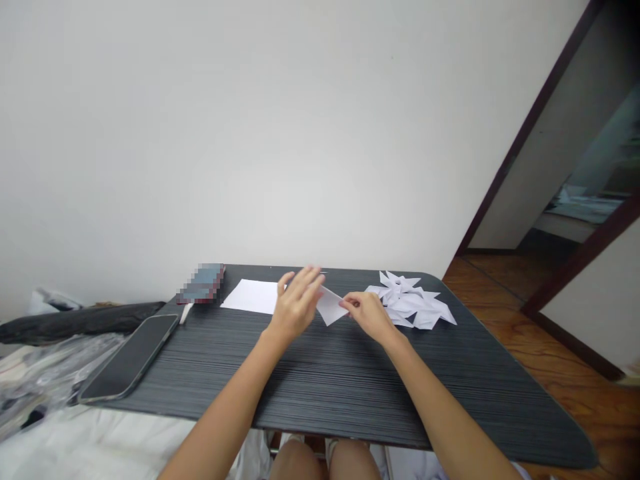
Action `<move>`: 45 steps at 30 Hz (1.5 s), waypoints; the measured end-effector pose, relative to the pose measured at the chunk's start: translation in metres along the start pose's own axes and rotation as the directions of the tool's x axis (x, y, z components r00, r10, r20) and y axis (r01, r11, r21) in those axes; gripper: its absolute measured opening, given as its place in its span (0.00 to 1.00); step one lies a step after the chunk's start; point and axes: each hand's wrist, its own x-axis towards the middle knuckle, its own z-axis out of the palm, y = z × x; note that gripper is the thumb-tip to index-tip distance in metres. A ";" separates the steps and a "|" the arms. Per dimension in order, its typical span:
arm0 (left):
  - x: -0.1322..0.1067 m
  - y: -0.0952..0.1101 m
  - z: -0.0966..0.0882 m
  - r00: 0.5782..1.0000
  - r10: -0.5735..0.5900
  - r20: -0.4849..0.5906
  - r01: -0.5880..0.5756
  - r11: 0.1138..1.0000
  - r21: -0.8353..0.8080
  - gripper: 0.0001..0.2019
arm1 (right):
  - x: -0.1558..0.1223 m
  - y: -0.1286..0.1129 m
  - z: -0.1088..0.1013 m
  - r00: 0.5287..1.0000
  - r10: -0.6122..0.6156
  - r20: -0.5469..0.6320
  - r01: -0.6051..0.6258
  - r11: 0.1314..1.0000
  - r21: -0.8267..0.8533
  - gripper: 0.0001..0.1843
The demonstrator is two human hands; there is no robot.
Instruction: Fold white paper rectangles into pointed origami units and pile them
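A small folded piece of white paper lies between my hands on the dark striped table. My left hand rests over its left part with fingers stretched out and slightly spread. My right hand pinches the paper's right edge between thumb and fingers. A flat white sheet lies just left of my left hand. A pile of several folded white paper stars sits right of my right hand.
A dark phone lies at the table's left edge, a small blurred box at the back left. A black bag and plastic wrap lie off the left side. Wooden floor and a doorway are right.
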 end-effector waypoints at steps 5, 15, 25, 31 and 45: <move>0.004 0.021 0.008 0.955 0.197 0.221 -0.222 0.971 0.093 0.10 | -0.005 -0.018 0.003 0.987 -0.150 0.053 0.155 0.981 -0.120 0.11; 0.007 -0.029 -0.017 0.978 -0.174 0.118 0.147 0.967 0.207 0.15 | 0.000 -0.003 -0.011 0.986 -0.166 -0.010 0.164 0.983 -0.083 0.11; 0.027 -0.001 -0.006 0.837 -0.012 0.547 0.234 0.911 -0.339 0.15 | 0.003 -0.010 -0.015 0.965 -0.155 -0.214 0.201 0.956 0.213 0.07; 0.014 -0.001 0.016 0.726 -0.474 0.497 0.679 0.385 -0.625 0.17 | 0.006 -0.006 -0.012 0.979 0.186 0.085 -0.191 0.679 0.709 0.20; 0.005 -0.003 0.020 0.648 -0.345 0.679 0.679 -0.143 -0.720 0.18 | 0.005 0.002 0.000 0.970 0.211 0.124 -0.225 0.573 0.788 0.11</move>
